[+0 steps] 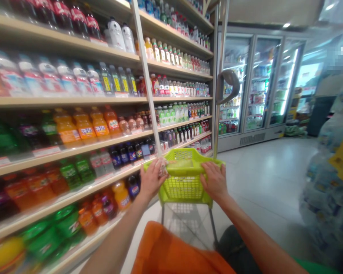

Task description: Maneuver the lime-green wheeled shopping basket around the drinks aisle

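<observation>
A lime-green shopping cart stands in front of me, its mesh basket on dark legs. My left hand is closed over the left end of its rear rim, with a crumpled pale, reddish-patterned item beside the fingers; whether the fingers hold it too is unclear. Wrapped over the right end of the rim is my right hand. Something flat and pale green lies in the basket, its details too blurred to tell.
Shelves of bottled drinks run along the left side and ahead. Glass-door fridges stand at the back right, beyond a metal post. Wrapped water bottles are stacked at the right. Pale tiled floor lies between.
</observation>
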